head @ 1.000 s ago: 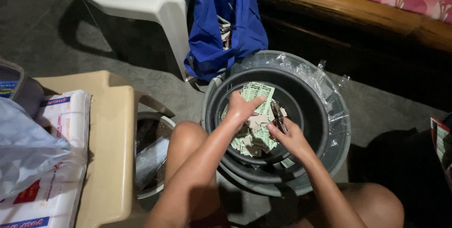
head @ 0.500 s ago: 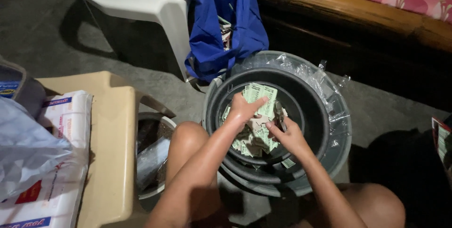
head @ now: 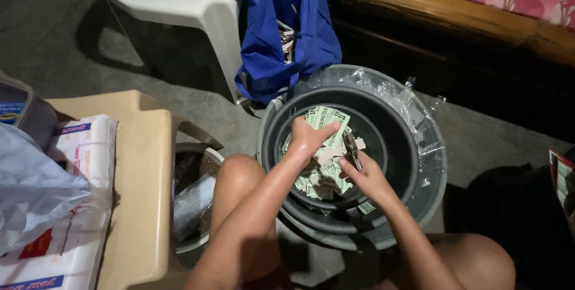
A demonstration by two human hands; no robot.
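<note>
Concrete floor, dim light, w/ a bamboo bench (head: 449, 14) well beyond my hands and a white chair (head: 179, 2) far off to the left of them. Both hands were down inside the dark basin (head: 395, 140).

My left hand (head: 308, 136) was closed, thumb & fingers pinched on a green sheet (head: 328, 119) that stuck up just past the fingertips. My right hand (head: 366, 176) was wrapped tight round the scissors (head: 352, 149), blades pointing away from me, touching or nearly touching the sheet's right edge. Couldn't tell if the blades were apart, too small & dark. Under both hands lay the pile of cut scraps (head: 323, 179) on the basin bottom.

Step, as I judged it: mid-cut, snipping the sheet into bits over the basin. Next snip would call for the left hand to hold the sheet taut and feed it between the blades, keeping fingertips clear, and staying over the basin so bits drop in.

Count: 2 hands, 1 pair of scissors, 1 sheet in grip, scraps too many to count. Basins: at least 2 nested, the outer one w/ clear plastic film (head: 419, 116) over its far rim. 1 blue bag (head: 287, 38) just beyond the basin, 1 beige stool (head: 141, 176) well left of my left arm, 1 small pot (head: 191, 164) betw. the stool & my knee.
</note>
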